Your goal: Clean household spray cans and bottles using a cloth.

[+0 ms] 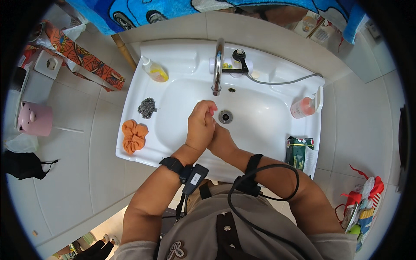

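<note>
My left hand (200,125) and my right hand (222,138) are clasped together over the white washbasin (260,130). The left lies over the right, its fingers curled around it, so most of the right hand's fingers are hidden. Just beyond them the curved chrome tap spout (219,65) points down, with no water visible under it. A round metal drain (225,117) lies to the right of the clasped hands. Each forearm wears a black strap, and a small black device (195,178) is by the left wrist.
On the basin's left rim are a squeeze bottle of yellow liquid (156,71), a steel wool scourer (148,108) and an orange scrunchie (135,136). A pink pump bottle (303,108) and a green wipes packet (296,151) stand right. A black cable (231,195) loops by my right arm.
</note>
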A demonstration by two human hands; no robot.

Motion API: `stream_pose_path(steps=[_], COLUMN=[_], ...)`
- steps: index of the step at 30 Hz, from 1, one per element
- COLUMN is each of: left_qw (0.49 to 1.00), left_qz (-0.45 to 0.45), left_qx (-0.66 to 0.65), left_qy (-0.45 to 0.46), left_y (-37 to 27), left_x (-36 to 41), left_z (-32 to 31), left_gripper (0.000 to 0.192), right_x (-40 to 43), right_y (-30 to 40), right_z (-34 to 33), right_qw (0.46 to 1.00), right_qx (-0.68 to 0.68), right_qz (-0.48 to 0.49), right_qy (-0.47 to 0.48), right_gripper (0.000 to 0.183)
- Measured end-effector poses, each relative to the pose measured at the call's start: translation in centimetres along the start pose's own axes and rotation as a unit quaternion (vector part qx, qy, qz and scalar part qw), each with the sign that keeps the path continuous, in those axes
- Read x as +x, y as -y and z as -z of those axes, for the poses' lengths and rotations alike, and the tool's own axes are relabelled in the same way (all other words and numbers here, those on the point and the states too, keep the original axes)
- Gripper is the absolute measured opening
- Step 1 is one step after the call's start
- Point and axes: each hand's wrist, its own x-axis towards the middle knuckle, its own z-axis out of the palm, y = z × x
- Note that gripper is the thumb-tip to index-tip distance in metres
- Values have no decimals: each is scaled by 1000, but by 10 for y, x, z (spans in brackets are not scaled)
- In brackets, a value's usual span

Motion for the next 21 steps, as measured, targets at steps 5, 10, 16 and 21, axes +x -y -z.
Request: stream_pose_path(steps=[5, 10, 16, 21], left_qw=[998, 985, 943, 913], left_qz=[18, 151, 259, 317], left_qx=[42, -26, -112, -185], left_qy=[-31, -78, -175, -178], left_y=[24, 33, 48, 44], left_x=[-3, 3, 6, 4], left_z=[0, -2, 2, 14], left_gripper=[22, 20, 18, 24], right_x=[-6, 0, 5, 1], right_y=[-6, -10, -4, 5], right_z=[-9, -11, -7, 3], right_qw=[999, 997, 981, 973], right_qx=[19, -33, -188, -220], right_qz=[-30, -67, -42, 18], right_qy=[-2, 4, 27, 64], right_gripper=[39, 38, 40, 41])
